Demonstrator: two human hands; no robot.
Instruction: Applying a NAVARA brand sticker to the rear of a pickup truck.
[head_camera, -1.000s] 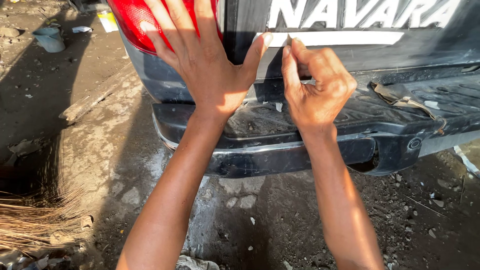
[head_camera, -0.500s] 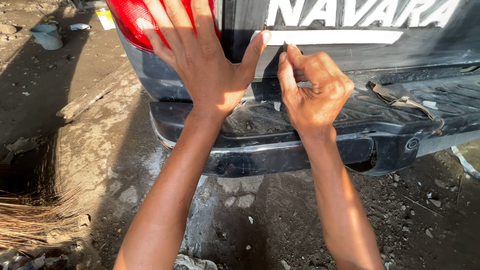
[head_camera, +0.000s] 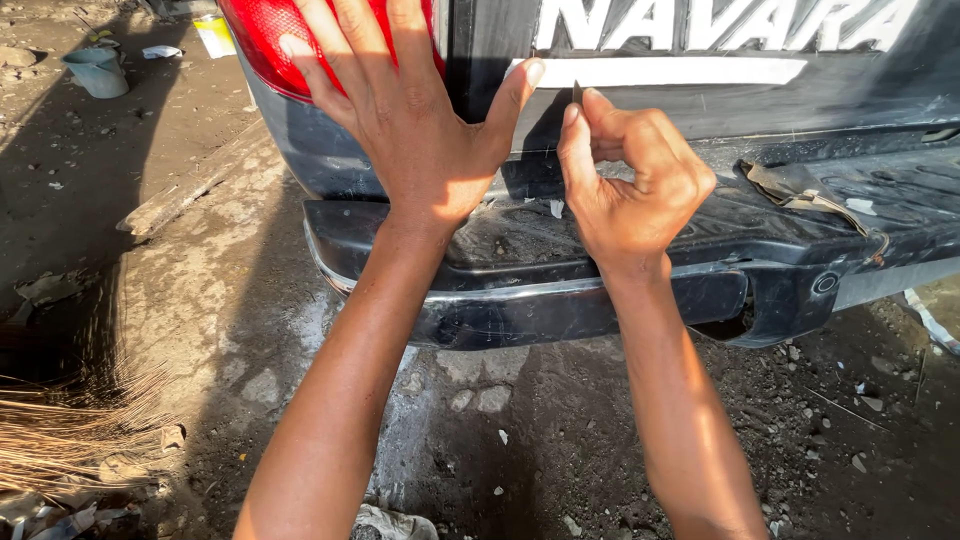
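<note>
Both forearms bare, no sleeves, gloves, rings or watch.

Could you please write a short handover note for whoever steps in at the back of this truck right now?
Left hand: flat, fingers spread, pressed on the red tail light and tailgate.
Right hand: pinching a small thin blade, tip at the left end of the white strip on the tailgate.
Done: the strip looks fully stuck on, nothing lifted.
Left: any work on the strip. A torn scrap lies on the bumper.
</note>
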